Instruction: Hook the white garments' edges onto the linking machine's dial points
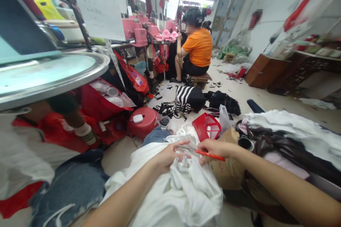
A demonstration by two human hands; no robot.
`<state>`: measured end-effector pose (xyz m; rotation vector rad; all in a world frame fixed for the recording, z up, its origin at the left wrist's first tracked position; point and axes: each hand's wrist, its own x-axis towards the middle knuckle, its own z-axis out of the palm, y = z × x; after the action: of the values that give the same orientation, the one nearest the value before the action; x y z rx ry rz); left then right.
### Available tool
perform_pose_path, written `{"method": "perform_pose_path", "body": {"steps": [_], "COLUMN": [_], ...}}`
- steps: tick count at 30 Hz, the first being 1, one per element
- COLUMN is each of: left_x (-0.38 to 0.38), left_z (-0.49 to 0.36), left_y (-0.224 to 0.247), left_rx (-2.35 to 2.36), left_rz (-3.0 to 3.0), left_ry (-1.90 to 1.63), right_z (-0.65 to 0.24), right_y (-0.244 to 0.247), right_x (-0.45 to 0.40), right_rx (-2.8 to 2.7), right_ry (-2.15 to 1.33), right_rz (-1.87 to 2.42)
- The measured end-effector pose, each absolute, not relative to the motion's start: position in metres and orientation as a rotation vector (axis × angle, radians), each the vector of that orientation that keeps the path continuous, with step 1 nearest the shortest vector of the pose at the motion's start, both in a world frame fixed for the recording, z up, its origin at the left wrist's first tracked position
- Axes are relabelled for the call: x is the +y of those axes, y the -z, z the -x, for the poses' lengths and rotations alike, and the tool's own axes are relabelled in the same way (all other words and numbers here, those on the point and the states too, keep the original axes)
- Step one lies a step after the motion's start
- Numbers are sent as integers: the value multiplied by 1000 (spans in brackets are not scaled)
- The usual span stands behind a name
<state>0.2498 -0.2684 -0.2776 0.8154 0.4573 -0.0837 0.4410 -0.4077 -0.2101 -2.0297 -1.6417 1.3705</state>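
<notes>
The white cloth (186,191) is bunched beneath the half-curled left hand (167,154), whose hold on it cannot be told, and could be nicked if the red-handled tool (217,156) clasped in the right hand (211,148) were let slip.

We see: white cloth (183,197), bunched in folds, bottom centre | red-handled tool (213,155), slim, metal end leftward, below centre
</notes>
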Motion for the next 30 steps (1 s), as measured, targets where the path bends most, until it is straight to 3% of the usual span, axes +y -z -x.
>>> {"method": "perform_pose_path", "body": {"steps": [4,9,11,16,19,22,25,28,30], "left_x": [-273,-244,-229,-217,-220,-220,-220,-222,-223], "left_z": [-242,-215,-188,-103,-56,-23,-18,-41,-67], "left_y": [275,269,260,234,229,242,265,284,291], "left_rx": [486,550,585,734,863,975,1007,948,856], "left_rz": [-883,-1077,-1146,-1227,-1249,-1300,-1421,-1590,-1706], "left_ry": [-97,-366,-440,-695,-753,-709,-600,-487,-452], "right_z": [-426,-393,-364,-273,-242,-254,-292,-327,-342], "right_y": [163,48,-1,-66,-54,-11,49,117,160], "right_x": [-384,-289,-236,-119,-100,-137,-223,-325,-383], "right_rx": [-1667,-1913,-2161,-2341,-2265,-2143,-2085,-1778,-1626], "right_ry": [-1065,-490,-155,-10,35,45,-124,-464,-470], "right_rz": [1884,1466,1568,1612,1601,1549,1451,1786,1953]}}
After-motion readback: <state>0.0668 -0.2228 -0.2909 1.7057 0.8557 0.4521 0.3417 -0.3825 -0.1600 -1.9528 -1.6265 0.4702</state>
